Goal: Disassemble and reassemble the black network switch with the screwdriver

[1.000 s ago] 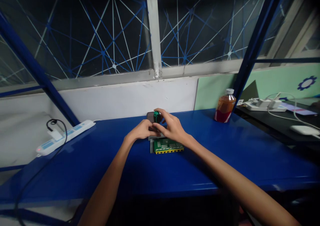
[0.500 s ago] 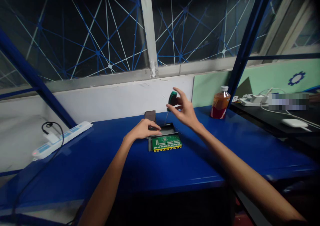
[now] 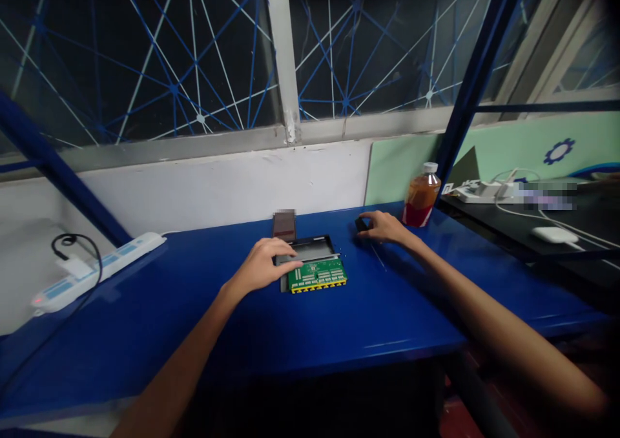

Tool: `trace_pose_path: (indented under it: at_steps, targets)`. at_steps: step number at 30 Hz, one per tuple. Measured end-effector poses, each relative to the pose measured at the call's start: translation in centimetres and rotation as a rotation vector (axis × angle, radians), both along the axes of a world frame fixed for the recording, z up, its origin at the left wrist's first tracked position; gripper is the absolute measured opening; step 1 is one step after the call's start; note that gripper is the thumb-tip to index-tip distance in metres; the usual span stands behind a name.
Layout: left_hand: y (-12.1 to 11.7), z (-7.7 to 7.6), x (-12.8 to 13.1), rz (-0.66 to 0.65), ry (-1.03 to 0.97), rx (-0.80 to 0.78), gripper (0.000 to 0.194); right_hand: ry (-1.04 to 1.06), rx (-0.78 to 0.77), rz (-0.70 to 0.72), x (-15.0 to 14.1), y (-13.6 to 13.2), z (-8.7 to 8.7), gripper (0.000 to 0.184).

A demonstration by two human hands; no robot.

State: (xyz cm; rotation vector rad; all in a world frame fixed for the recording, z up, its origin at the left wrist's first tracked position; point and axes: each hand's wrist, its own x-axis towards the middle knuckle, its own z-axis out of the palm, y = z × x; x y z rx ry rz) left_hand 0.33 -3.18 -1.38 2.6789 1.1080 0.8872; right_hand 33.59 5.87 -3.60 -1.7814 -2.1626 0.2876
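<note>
A screwdriver (image 3: 361, 225) lies low at the tabletop right of the black case. My right hand (image 3: 383, 227) pinches its dark handle, while the thin shaft slants toward the front right. My left hand (image 3: 264, 265) rests at the left side of the black case (image 3: 314, 249) and the green circuit board (image 3: 320, 273). Its fingers and thumb are apart, the fingers over the case and the thumb reaching the board's upper left corner. Yellow connectors run along the board's front edge. Tiny dark bits, perhaps screws, lie just right of the case.
A phone-like dark slab (image 3: 284, 226) sits behind the case. On the blue table (image 3: 310, 334), a bottle of reddish-orange drink (image 3: 422, 196) stands at the back right. A power strip (image 3: 101, 273) with a black cable lies left. Chargers (image 3: 555, 235) and cables occupy the right-hand black table.
My right hand has brought the screwdriver down from above the case to the tabletop on the right. My left hand's thumb now reaches over the circuit board's corner.
</note>
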Motion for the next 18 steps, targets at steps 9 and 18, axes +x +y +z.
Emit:
trace_pose_path:
  at_steps: [9, 18]
  targets:
    - [-0.7, -2.1, 1.9, -0.026, 0.191, -0.018, 0.056, -0.181, 0.013, 0.051, -0.8, -0.4, -1.2, 0.062]
    - [-1.0, -2.6, 2.2, -0.019, 0.248, 0.015, 0.059, -0.209, 0.006, -0.072, -0.5, -0.5, -1.0, 0.068]
